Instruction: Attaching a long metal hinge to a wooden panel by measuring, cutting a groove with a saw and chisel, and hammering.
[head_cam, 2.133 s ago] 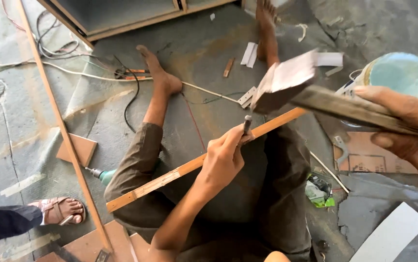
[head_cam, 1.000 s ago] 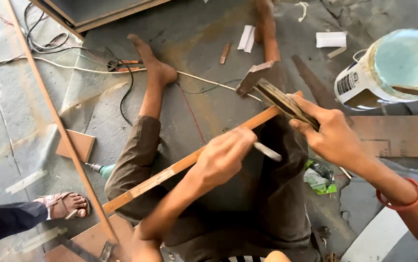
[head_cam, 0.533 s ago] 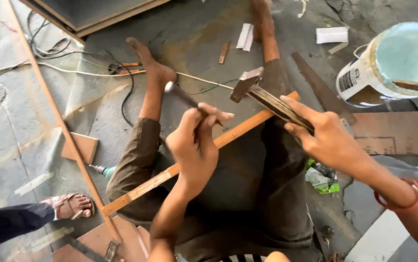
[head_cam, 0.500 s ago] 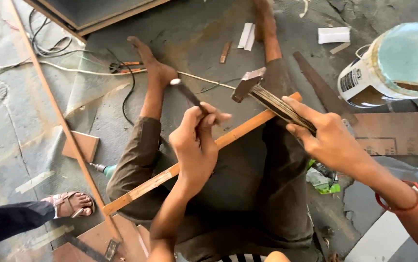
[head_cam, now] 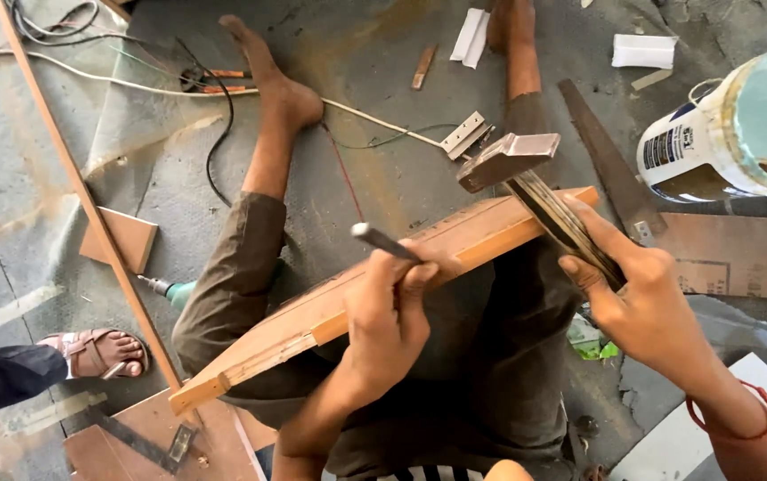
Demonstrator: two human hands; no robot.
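Head view: the left hand has its fingers clamped on a metal punch standing on the wooden strip across the lap. The right hand grips the hammer, its head up-right of the punch; the strip's long axis runs lower-left to upper-right.

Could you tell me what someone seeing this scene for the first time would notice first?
Centre frame, the right hand grips a hammer raised over a long wooden plank lying across the person's lap. The left hand holds a thin metal rod against the plank. At upper right stands a large white bucket.
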